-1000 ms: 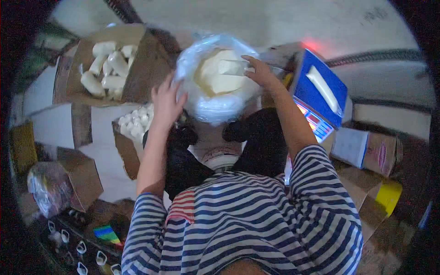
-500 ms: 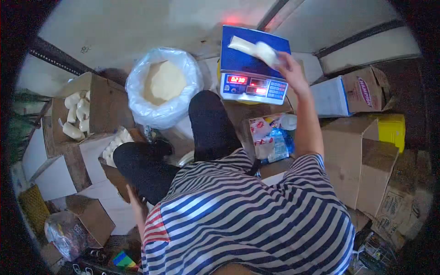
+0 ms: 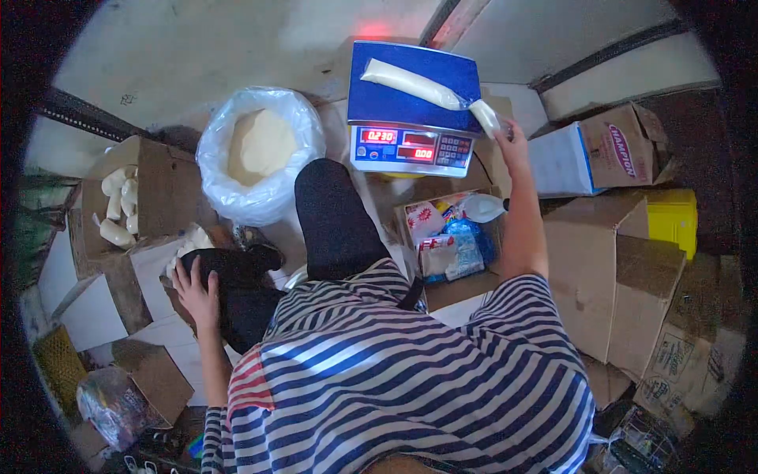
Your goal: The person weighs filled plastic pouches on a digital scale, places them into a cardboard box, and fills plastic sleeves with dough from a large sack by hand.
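Observation:
My right hand (image 3: 511,144) is closed on a clear scoop (image 3: 485,118) that holds pale powder, at the right edge of the blue scale pan (image 3: 442,69). The scoop's front is beside the end of a long filled plastic tube (image 3: 410,84) lying slantwise on the pan. Red digits reading 0.230 show on the scale's display panel (image 3: 410,148). My left hand (image 3: 196,295) rests with fingers spread on my left knee, holding nothing. Between it and the scale stands an open plastic-lined sack (image 3: 304,118) of pale powder (image 3: 262,146).
At the left, a cardboard box (image 3: 178,178) holds several filled bags (image 3: 117,233). A box of packets (image 3: 450,245) sits below the scale. Further right are a CHAMPION carton (image 3: 624,150), open cardboard boxes (image 3: 580,268) and a yellow container (image 3: 673,221).
My right hand has gone from the sack to the scale with the scoop, which now sits lower at the pan's edge. My left hand has moved from beside the sack to my knee.

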A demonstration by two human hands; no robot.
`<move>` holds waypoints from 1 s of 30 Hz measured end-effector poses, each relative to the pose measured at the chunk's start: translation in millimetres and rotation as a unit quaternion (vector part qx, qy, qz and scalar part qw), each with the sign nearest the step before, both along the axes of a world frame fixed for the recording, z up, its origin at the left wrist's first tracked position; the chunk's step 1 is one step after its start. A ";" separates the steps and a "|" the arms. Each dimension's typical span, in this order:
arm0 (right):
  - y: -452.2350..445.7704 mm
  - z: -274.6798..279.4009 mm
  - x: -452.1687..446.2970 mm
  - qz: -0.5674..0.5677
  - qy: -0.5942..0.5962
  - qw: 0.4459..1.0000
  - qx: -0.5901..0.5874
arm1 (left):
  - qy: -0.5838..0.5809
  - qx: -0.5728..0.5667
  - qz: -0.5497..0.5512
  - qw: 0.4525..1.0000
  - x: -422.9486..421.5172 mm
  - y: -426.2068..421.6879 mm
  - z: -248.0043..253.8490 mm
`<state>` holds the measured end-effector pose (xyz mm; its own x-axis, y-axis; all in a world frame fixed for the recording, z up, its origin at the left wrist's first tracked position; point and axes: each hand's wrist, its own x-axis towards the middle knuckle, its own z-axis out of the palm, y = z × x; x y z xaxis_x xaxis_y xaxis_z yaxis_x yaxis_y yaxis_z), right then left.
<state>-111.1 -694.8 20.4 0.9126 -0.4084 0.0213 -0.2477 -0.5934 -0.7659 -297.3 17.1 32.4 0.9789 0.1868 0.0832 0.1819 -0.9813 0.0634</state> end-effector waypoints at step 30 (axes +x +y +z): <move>17.6 -5.7 11.3 -0.001 -0.001 0.995 -0.099 | -0.044 -0.006 -0.003 0.999 -7.2 6.9 -0.6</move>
